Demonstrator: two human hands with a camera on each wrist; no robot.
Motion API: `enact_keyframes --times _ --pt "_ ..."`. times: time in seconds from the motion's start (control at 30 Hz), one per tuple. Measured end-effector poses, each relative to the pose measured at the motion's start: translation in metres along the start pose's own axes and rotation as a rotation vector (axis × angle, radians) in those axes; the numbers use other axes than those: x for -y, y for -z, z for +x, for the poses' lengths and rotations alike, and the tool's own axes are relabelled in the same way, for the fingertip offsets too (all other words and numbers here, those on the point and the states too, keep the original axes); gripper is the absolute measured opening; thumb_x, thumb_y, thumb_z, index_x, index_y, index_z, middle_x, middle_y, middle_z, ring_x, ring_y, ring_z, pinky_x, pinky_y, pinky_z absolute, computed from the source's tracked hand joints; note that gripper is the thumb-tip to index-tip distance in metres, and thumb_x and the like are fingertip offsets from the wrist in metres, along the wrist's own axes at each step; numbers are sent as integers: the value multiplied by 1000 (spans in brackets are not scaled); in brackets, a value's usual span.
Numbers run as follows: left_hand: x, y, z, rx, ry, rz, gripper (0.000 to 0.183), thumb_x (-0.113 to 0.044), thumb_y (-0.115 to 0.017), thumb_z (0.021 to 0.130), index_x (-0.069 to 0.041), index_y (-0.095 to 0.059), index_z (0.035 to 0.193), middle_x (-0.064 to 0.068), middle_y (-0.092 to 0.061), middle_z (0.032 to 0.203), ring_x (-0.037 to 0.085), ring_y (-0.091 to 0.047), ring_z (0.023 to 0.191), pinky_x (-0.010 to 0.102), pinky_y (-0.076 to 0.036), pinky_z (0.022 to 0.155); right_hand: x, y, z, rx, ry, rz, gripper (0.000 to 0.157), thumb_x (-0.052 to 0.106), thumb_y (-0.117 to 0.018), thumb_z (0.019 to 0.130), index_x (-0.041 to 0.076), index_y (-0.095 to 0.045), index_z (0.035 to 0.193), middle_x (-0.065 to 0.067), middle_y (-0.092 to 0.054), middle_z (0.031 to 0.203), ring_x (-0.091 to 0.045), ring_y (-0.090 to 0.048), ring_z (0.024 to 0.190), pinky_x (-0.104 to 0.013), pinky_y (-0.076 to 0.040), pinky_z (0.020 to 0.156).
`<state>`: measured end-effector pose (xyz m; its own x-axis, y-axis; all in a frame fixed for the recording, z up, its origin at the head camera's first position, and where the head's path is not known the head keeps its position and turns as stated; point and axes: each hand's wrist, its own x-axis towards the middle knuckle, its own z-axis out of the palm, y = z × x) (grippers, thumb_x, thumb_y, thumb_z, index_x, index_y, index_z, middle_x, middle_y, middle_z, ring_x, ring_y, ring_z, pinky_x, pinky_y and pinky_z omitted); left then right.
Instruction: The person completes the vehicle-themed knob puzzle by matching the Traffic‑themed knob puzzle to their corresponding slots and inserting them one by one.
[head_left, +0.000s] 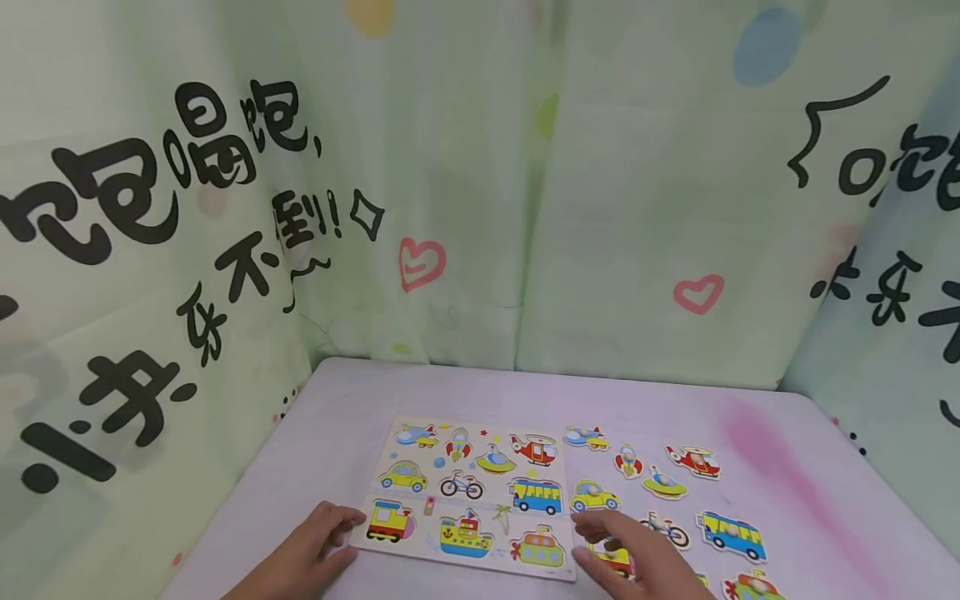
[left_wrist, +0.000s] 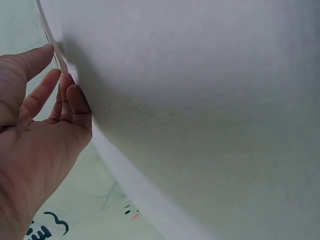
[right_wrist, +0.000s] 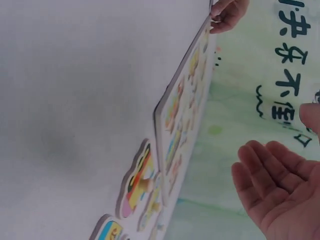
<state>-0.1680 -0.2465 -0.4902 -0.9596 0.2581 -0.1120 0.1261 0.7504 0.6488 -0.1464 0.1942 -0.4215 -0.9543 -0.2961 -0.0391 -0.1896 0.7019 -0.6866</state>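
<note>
A flat puzzle board (head_left: 468, 500) printed with vehicles lies on the white table. My left hand (head_left: 318, 546) holds its near left corner, thumb at the front edge and fingers at the left side, and the left wrist view shows the thumb and fingertips close around that corner. By the near right corner hovers my right hand (head_left: 645, 554), its fingers loosely bent and nothing in them in the right wrist view. Below it in the head view, a train piece (head_left: 621, 563) with a knob is partly covered, and a bicycle piece (head_left: 675, 534) shows just beyond the fingers.
Loose knobbed pieces lie right of the board: a plane (head_left: 587, 438), rocket (head_left: 628, 461), helicopter (head_left: 693, 461), flying saucer (head_left: 665, 483), yellow car (head_left: 595, 496), blue bus (head_left: 732, 536) and submarine (head_left: 752, 586). A printed curtain (head_left: 600, 250) hangs around the table (head_left: 832, 517).
</note>
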Motion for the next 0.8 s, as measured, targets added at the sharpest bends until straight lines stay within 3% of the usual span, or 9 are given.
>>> enact_keyframes --times 0.13,0.2,0.37,0.67,0.8 --pt "-2 -2 0 -25 0 -16 36 -26 -73 95 -16 -61 128 -3 -51 109 11 -48 94 23 -47 78 -11 2 23 -103 -1 110 32 35 -68 99 9 -69 117 3 -73 101 -8 -66 88 -26 -55 78" --pt "-2 -3 0 -32 -3 -30 35 -24 -73 95 -15 -61 127 -2 -51 109 11 -47 93 22 -46 77 -18 1 37 -149 -43 129 28 32 -69 99 9 -70 114 3 -71 95 -8 -63 83 -23 -53 74" --pt "-2 -6 1 -36 24 -42 35 -24 -73 95 -14 -61 127 -1 -49 105 13 -48 93 23 -47 75 -35 1 67 -223 -128 92 21 26 -71 97 10 -71 110 4 -67 88 -11 -59 81 -24 -49 69" --pt "-8 -11 3 -74 56 -27 35 -22 -75 93 -13 -61 124 1 -46 101 15 -47 91 27 -47 73 -57 8 109 -275 -100 38 27 27 -70 98 2 -68 109 0 -66 87 -15 -57 79 -23 -48 67" --pt "-7 -12 3 -80 52 -13 35 -22 -76 93 -12 -61 123 0 -45 100 14 -47 90 27 -47 74 -65 10 123 -263 -127 16 27 24 -70 97 0 -68 110 -2 -66 87 -15 -57 77 -25 -47 65"
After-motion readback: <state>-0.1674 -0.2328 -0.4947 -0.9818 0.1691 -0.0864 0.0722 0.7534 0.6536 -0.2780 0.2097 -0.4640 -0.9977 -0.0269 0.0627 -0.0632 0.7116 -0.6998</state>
